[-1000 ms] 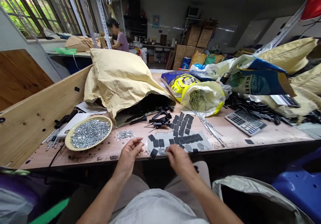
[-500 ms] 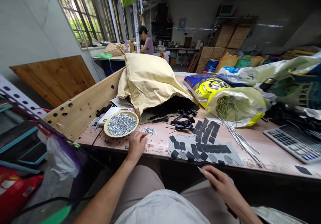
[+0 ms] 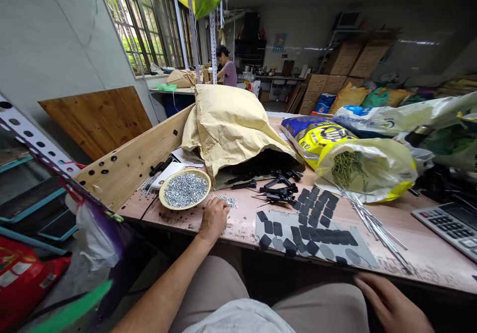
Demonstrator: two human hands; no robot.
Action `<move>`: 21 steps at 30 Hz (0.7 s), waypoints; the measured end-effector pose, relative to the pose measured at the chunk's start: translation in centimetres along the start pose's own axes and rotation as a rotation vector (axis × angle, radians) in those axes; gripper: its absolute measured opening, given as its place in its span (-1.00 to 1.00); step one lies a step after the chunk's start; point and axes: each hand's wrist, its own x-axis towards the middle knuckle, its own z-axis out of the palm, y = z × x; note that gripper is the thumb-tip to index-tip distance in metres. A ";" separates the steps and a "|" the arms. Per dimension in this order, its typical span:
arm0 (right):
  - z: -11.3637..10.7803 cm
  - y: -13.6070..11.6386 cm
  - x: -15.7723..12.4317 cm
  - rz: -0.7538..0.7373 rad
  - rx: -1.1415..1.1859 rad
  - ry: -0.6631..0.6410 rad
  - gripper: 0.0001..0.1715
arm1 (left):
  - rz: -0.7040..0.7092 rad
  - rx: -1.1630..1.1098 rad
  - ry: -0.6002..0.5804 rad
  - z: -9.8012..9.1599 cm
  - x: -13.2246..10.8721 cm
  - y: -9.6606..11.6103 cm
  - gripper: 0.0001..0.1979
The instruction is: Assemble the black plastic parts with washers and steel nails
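Note:
My left hand (image 3: 215,218) rests at the front of the table with its fingers curled together. Its fingertips touch the near edge of a small heap of metal pieces (image 3: 230,202); whether they pinch one is hidden. Beside it stands a cream bowl (image 3: 161,201) full of the same tiny silvery pieces. Low at the right, my right hand (image 3: 397,303) is away from the table, above my leg. Its fingers are slightly blurred and somewhat apart, and nothing shows in them. Black rounded pads (image 3: 312,208) lie in rows, several of them on a grey sheet (image 3: 367,256).
A large paper sack (image 3: 234,124) lies open behind black clamp-like parts (image 3: 278,194). Thin metal rods (image 3: 376,228) stick out beside a yellow bag (image 3: 402,186). A calculator (image 3: 452,228) sits at right. Far back, a person (image 3: 229,72) works at another table.
My right hand has moved right, away from the table's front edge; the thin pale thing at its fingertips no longer shows. My left hand stays by the heap. The view has shifted slightly.

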 end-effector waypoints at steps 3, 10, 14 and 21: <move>3.9 -7.7 6.5 -0.140 0.045 -0.106 -0.69 | -0.087 -0.169 -0.001 -0.3 -0.5 0.7 -0.88; 11.7 -19.7 19.1 -0.411 -0.383 -0.204 -0.76 | -0.606 -1.012 -0.181 -1.4 -1.9 2.9 -0.86; 14.6 -20.2 22.1 -0.393 -0.420 -0.233 -0.83 | -0.749 -1.346 -0.286 -2.3 -2.0 3.7 -0.76; 13.8 -20.7 22.6 -0.417 -0.352 -0.245 -0.79 | -0.928 -1.832 -0.318 -2.1 -1.6 4.3 -0.82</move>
